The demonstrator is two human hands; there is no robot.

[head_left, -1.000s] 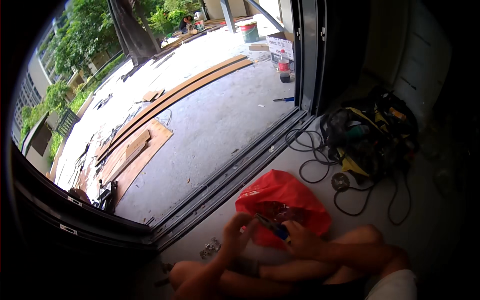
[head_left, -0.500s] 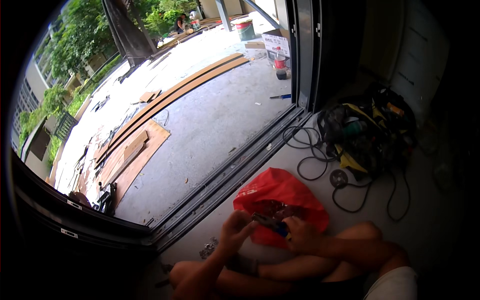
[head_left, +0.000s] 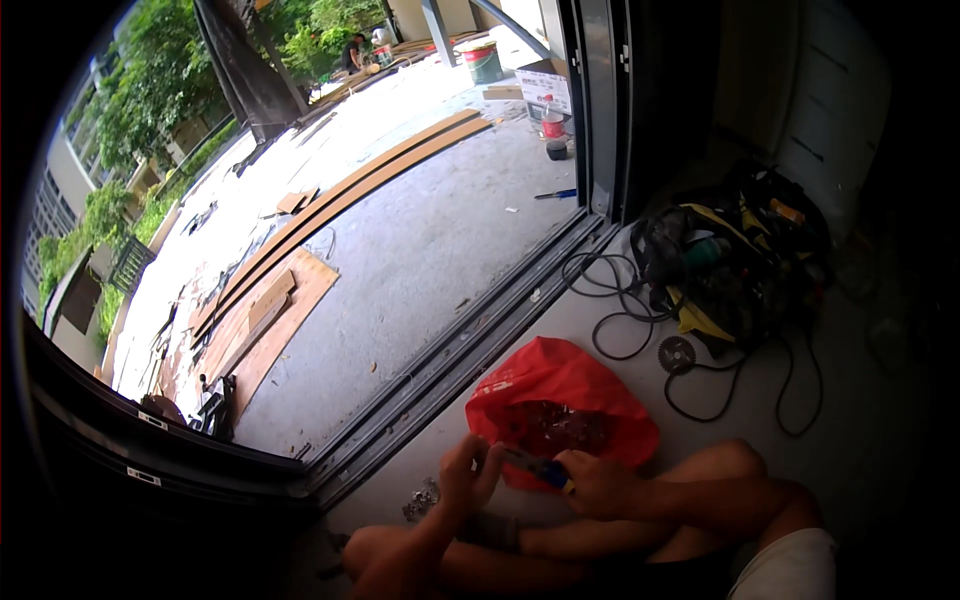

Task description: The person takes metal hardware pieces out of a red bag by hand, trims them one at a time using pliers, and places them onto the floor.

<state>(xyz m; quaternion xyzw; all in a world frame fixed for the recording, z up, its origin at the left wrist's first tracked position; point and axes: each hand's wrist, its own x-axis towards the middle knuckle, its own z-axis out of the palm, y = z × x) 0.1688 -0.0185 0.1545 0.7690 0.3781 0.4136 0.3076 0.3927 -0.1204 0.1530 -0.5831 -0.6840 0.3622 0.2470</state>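
Note:
My right hand [head_left: 598, 484] is wrapped round the blue-and-yellow handles of a pair of pliers [head_left: 550, 472], whose jaws point left. At the jaws' end, my left hand [head_left: 467, 474] has its fingers pinched together; whatever is between them is too small to make out. Both hands are just above the near edge of a red plastic bag [head_left: 545, 370]. Small shiny metal pieces [head_left: 568, 424] lie inside its open mouth. A little heap of similar metal pieces [head_left: 420, 499] rests on the floor beside my left forearm.
A dark tool bag with yellow trim [head_left: 735, 265] stands at right, its black cable [head_left: 598, 330] looping near a toothed saw blade [head_left: 677, 354]. A metal door track [head_left: 470, 345] crosses beyond the red bag. Outside lie long boards [head_left: 340, 205]; another person [head_left: 353, 52] crouches far off.
The pliers' jaws have dropped slightly, and my left hand has shifted a little left and down. More of the metal pieces in the red bag shows. The whole view has moved slightly.

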